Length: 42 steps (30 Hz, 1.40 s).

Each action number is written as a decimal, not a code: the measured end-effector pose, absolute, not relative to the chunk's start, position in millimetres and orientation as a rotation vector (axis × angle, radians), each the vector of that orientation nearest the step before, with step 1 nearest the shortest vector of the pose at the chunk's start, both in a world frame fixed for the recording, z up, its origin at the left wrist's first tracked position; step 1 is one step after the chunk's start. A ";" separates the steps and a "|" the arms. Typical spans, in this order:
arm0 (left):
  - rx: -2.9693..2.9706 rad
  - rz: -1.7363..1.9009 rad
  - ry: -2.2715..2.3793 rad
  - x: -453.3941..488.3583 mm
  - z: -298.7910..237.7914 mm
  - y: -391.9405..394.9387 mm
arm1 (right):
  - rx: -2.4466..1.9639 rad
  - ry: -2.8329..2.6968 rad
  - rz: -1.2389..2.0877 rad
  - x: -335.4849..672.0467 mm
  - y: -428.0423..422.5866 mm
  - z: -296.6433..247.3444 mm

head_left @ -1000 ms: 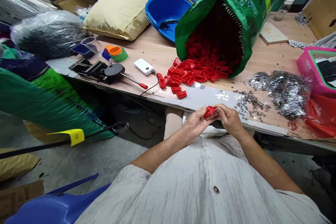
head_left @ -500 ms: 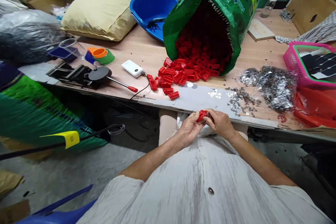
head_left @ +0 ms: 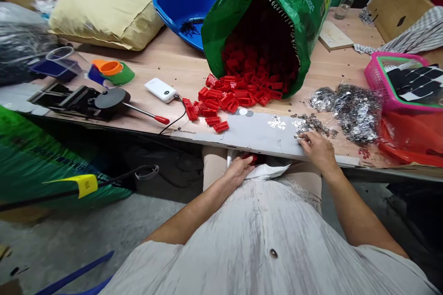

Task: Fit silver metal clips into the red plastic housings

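My left hand [head_left: 238, 170] rests low at my lap beside a white bag [head_left: 268, 171], its fingers curled on a small red plastic piece [head_left: 251, 158] that is half hidden. My right hand [head_left: 316, 145] lies on the table's front edge with its fingertips among loose small silver metal parts [head_left: 308, 124]; whether it pinches one is hidden. A pile of red plastic pieces [head_left: 228, 99] spills from a tipped green sack [head_left: 270, 14] onto the wooden table [head_left: 194, 71].
A clear bag of silver parts [head_left: 353, 110] lies right of my hand, by a pink basket [head_left: 401, 80] and a red tray [head_left: 411, 140]. On the left are a white power bank [head_left: 160, 90], a black press tool with a red-tipped lever [head_left: 104, 101], a blue basin [head_left: 183, 2], and a tan sack [head_left: 104, 7].
My hands, together on one red piece before, have parted. The left dropped to my lap with the piece; the right reached up to the silver parts on the table.
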<state>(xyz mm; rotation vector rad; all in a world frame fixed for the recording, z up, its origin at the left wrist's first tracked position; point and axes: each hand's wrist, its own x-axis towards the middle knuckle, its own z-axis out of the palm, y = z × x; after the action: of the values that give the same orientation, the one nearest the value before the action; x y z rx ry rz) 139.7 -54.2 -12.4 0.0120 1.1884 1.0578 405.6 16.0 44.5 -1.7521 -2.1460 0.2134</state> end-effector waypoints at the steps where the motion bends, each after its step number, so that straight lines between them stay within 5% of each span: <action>1: 0.014 1.051 1.202 140.4 -10.6 -53.6 | -1.785 -2.158 0.180 407.0 19.7 43.7; 11: 0.491 0.903 1.077 110.6 34.4 -55.0 | -1.785 -2.282 0.116 396.2 32.3 46.4; 16: 1.220 1.341 1.614 66.1 53.9 -27.4 | -1.679 -2.326 0.164 395.9 30.6 46.3; 24: 1.882 0.948 2.239 32.4 36.5 -1.8 | -1.547 -2.262 0.333 392.0 29.1 54.0; 42: 1.347 1.388 1.371 122.3 88.9 -36.2 | -1.270 -1.957 0.752 345.4 2.5 87.3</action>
<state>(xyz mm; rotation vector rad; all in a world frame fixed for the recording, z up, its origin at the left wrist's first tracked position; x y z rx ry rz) 122.3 -36.2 88.9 1.3471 1.3708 1.3876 345.4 2.5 87.3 -1.2697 -1.9573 0.7520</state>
